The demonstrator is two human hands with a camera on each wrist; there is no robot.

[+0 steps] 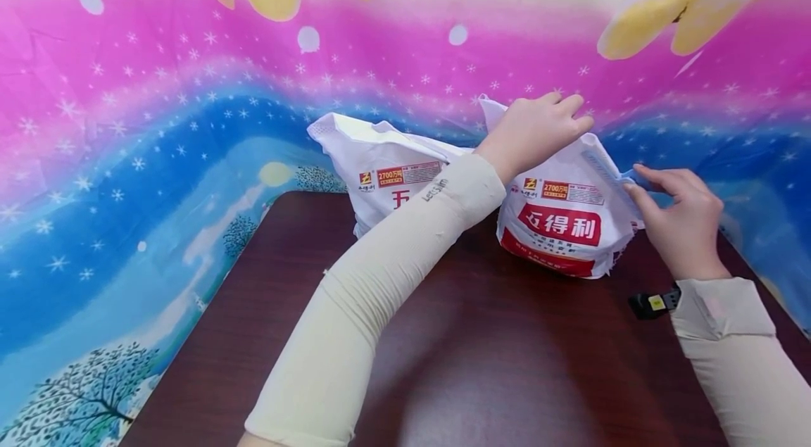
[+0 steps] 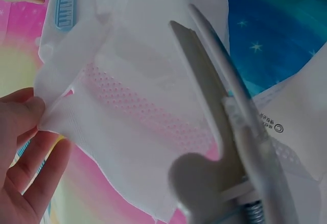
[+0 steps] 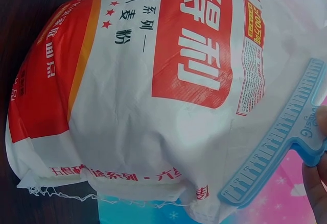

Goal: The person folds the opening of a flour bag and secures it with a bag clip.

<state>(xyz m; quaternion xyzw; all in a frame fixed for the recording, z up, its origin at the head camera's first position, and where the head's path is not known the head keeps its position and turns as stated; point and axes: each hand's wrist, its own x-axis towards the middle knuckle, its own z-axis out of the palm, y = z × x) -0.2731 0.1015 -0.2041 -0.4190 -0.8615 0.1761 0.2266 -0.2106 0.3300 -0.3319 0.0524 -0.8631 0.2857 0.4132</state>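
Note:
A white flour bag (image 1: 557,222) with red print stands on the table. My left hand (image 1: 538,127) reaches across to its top and pinches the bag's upper edge, as the left wrist view shows with the thumb and fingers (image 2: 23,117) on the white mouth. My right hand (image 1: 684,218) pinches the handle of a blue bag clip (image 3: 278,142), its toothed bar lying along the right part of the bag's top. Whether the bar clamps the bag, I cannot tell. A second flour bag (image 1: 380,172) stands left, partly behind my left forearm.
A large grey clip (image 2: 204,96) with a spring looms close in the left wrist view. Below lies the dark wooden table (image 1: 507,376). A printed cloth (image 1: 190,116) with snowflakes hangs behind. A black device (image 1: 655,303) sits at my right wrist.

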